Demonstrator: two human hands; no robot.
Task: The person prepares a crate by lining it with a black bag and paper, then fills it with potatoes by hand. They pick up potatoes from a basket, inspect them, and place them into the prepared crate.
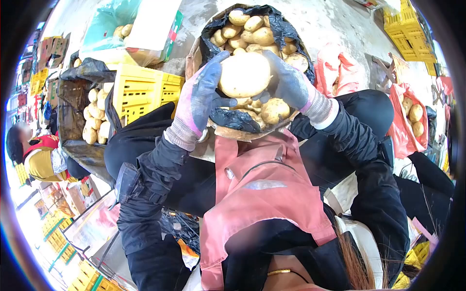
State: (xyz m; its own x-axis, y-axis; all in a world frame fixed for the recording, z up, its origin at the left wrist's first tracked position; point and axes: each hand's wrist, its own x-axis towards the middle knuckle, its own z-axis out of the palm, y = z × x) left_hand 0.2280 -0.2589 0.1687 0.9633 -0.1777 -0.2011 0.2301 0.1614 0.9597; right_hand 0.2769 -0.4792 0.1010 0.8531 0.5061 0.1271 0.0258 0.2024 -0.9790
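The large potato was pale, smooth and rounded, held above the near part of a black-lined sack of potatoes. The left hand and right hand, both gloved, had their fingers partly curled around its sides. A yellow crate bounded the left; a pink bag stood just right of the sack.

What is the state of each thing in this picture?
Left hand, blue and pink glove: gripping potato.
Right hand, matching glove: gripping potato.
Large pale round potato: held.
Brown container lined in black plastic: open, potatoes inside.
Black plastic-lined container at left: open, potatoes inside.
Pink plastic bag, far right: open, potatoes showing.
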